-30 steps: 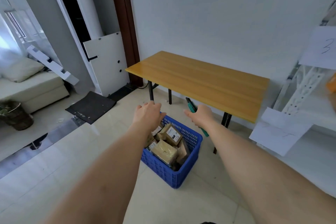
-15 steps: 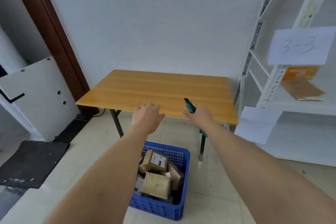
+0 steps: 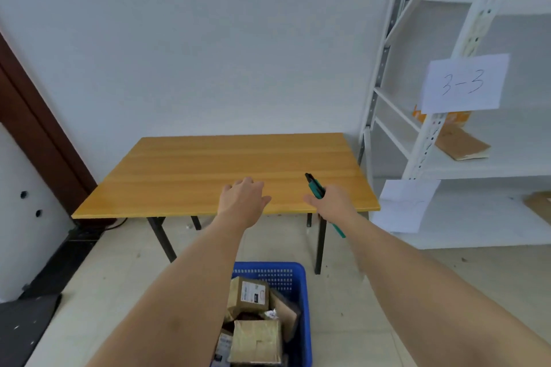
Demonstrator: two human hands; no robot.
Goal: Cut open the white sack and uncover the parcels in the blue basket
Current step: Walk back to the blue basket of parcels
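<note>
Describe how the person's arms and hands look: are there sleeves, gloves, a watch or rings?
Both arms are bare as far as the picture shows: no sleeves reach the forearms. The left hand and the right hand wear no gloves. No watch, bracelet or ring is visible on either one.

The scene is evenly and brightly lit by soft, diffuse light. Only faint shadows are cast. Slight softness is seen throughout, and straight lines are bowed toward the edges.
</note>
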